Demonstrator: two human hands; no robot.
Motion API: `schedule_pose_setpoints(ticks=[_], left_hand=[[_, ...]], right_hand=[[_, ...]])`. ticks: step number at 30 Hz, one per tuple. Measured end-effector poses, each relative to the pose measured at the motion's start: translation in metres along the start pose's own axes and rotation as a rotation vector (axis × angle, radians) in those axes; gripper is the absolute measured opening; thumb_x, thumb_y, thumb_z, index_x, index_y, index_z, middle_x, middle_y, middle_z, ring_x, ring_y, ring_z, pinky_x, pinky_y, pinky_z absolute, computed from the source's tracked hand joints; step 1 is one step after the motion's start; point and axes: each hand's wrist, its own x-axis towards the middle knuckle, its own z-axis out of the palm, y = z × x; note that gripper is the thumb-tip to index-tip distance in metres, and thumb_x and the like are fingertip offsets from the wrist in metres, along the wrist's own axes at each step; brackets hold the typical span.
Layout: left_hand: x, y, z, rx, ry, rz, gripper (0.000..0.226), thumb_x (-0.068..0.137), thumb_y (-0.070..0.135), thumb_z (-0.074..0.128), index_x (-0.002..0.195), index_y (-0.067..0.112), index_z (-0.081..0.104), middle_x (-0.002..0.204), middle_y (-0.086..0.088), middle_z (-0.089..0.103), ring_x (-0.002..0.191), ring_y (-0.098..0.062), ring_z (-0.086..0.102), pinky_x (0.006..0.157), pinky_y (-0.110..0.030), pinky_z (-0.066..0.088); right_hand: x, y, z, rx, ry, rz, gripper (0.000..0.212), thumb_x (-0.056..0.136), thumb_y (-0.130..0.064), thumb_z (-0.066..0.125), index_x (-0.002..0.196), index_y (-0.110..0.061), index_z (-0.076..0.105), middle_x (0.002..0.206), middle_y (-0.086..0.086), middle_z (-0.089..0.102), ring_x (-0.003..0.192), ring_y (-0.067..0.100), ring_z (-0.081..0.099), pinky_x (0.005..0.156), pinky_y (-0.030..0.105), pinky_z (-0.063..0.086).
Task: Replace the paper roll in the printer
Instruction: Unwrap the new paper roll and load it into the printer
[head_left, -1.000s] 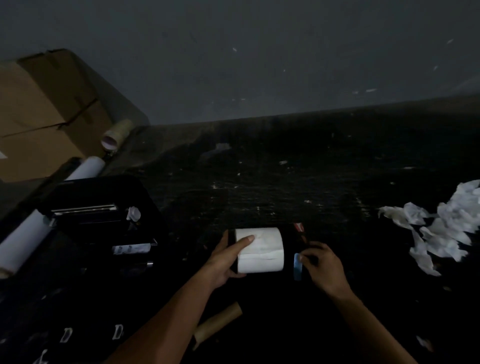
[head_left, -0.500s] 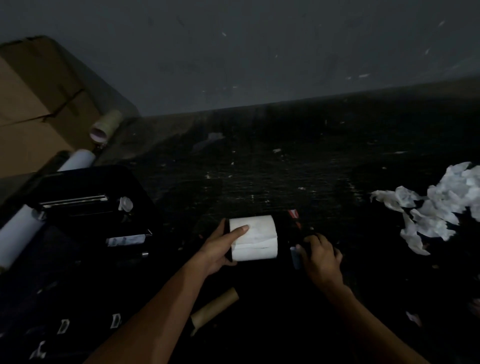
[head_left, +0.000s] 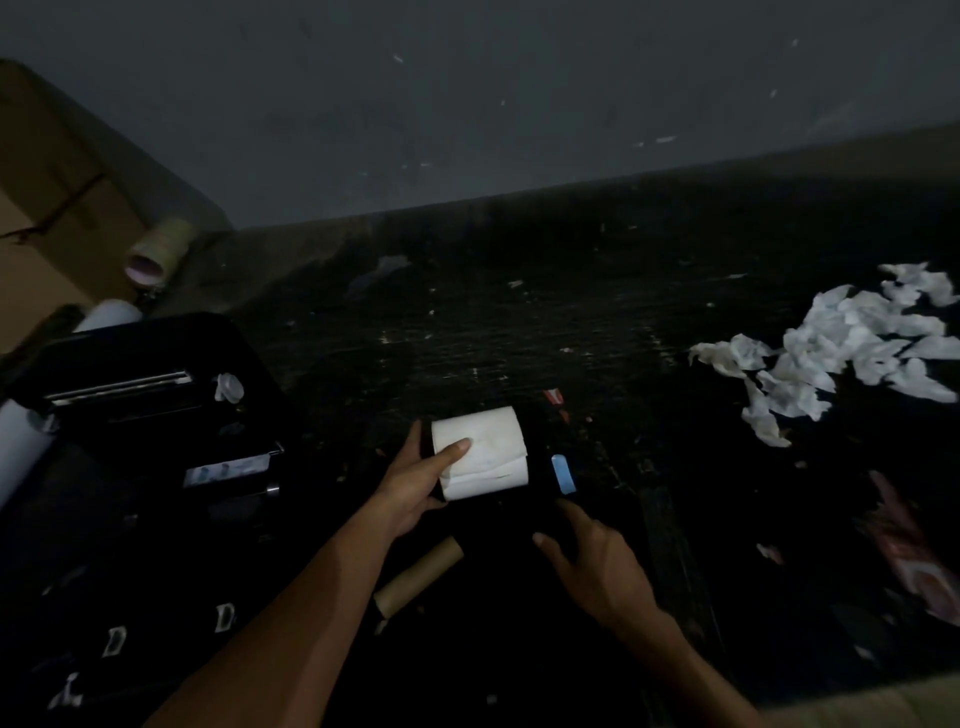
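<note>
A white paper roll sits in a small black printer with a blue button on its right side. My left hand grips the printer's left side, thumb behind it and index finger lying on the roll. A loose paper end hangs over the roll's front. My right hand hovers just in front of the printer's near right corner, fingers spread and holding nothing; it is too dark to tell whether the index fingertip touches the printer. An empty brown cardboard core lies between my forearms.
A bigger black printer stands at the left, with white rolls beside it. A tape roll and a cardboard box are at the back left. Crumpled white paper lies at the right on the dark surface.
My right hand has come off the printer's right side by the blue button and drawn back toward me, its fingers now spread. My left hand keeps its hold on the printer and roll.
</note>
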Motion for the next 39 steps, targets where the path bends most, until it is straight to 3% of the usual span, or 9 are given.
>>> schedule_pose_setpoints(ticks=[5,10,13,18,21,23,28,33,39], left_hand=[[-0.005,0.002,0.001,-0.006,-0.014,0.000,0.071,0.079,0.027,0.073,0.138,0.038,0.034,0.128,0.000,0.057,0.115,-0.026,0.055,0.097,-0.063,0.041],[-0.006,0.002,-0.001,-0.012,-0.042,-0.007,0.073,0.078,0.025,0.074,0.137,0.040,0.034,0.128,0.002,0.057,0.114,-0.025,0.055,0.096,-0.063,0.042],[-0.004,0.005,-0.004,-0.001,-0.080,-0.025,0.073,0.077,0.026,0.075,0.131,0.048,0.033,0.126,0.004,0.057,0.112,-0.023,0.056,0.092,-0.059,0.046],[0.005,0.010,-0.010,-0.017,-0.140,-0.119,0.101,0.072,0.022,0.079,0.142,0.052,0.012,0.129,0.004,0.054,0.112,-0.023,0.054,0.081,-0.050,0.051],[0.009,0.010,-0.013,-0.006,-0.187,-0.152,0.099,0.059,0.027,0.084,0.133,0.055,0.025,0.124,0.003,0.057,0.110,-0.025,0.056,0.079,-0.050,0.052],[0.013,0.008,-0.014,0.004,-0.199,-0.149,0.096,0.056,0.029,0.087,0.131,0.054,0.031,0.124,0.002,0.058,0.111,-0.026,0.056,0.080,-0.052,0.052],[0.022,0.002,-0.019,-0.017,-0.150,-0.110,0.109,0.055,0.029,0.088,0.137,0.056,0.022,0.130,0.004,0.055,0.114,-0.026,0.057,0.078,-0.060,0.053],[0.022,0.000,-0.019,-0.026,-0.144,-0.064,0.104,0.053,0.028,0.091,0.130,0.060,0.029,0.122,0.010,0.061,0.110,-0.022,0.060,0.071,-0.053,0.056],[0.022,-0.001,-0.021,-0.046,-0.150,-0.032,0.091,0.059,0.028,0.087,0.129,0.055,0.037,0.123,0.007,0.062,0.112,-0.023,0.060,0.076,-0.054,0.056]], right_hand=[[-0.001,-0.003,0.006,0.150,0.042,0.039,0.042,0.082,-0.022,0.068,0.122,-0.015,0.058,0.114,0.004,0.068,0.097,0.003,0.058,0.079,-0.003,0.033],[-0.007,0.001,0.000,0.370,0.116,0.155,0.046,0.074,-0.017,0.076,0.117,-0.025,0.062,0.098,-0.014,0.065,0.092,0.000,0.059,0.071,-0.004,0.038],[-0.008,0.001,-0.012,0.443,0.188,0.158,0.051,0.070,-0.015,0.079,0.117,-0.026,0.062,0.092,-0.018,0.066,0.091,-0.001,0.062,0.074,0.002,0.042],[0.004,0.006,-0.051,0.518,0.337,0.149,0.056,0.067,-0.020,0.081,0.117,-0.032,0.059,0.085,-0.018,0.070,0.082,-0.008,0.065,0.076,0.009,0.048],[0.021,0.011,-0.073,0.569,0.368,0.202,0.068,0.068,-0.026,0.080,0.128,-0.029,0.051,0.107,-0.006,0.068,0.100,0.009,0.064,0.089,0.034,0.053],[0.037,0.014,-0.082,0.575,0.390,0.217,0.072,0.067,-0.027,0.080,0.131,-0.031,0.046,0.116,-0.002,0.064,0.106,0.014,0.061,0.092,0.041,0.052],[0.074,0.015,-0.089,0.605,0.432,0.218,0.079,0.065,-0.033,0.081,0.133,-0.034,0.040,0.114,-0.005,0.067,0.105,0.009,0.061,0.095,0.043,0.050],[0.091,0.013,-0.082,0.575,0.414,0.169,0.075,0.066,-0.029,0.080,0.131,-0.034,0.044,0.089,-0.016,0.072,0.092,-0.004,0.064,0.095,0.034,0.050],[0.092,0.019,-0.078,0.502,0.368,0.190,0.072,0.067,-0.028,0.080,0.132,-0.028,0.048,0.102,-0.003,0.073,0.095,0.005,0.065,0.094,0.038,0.051]])
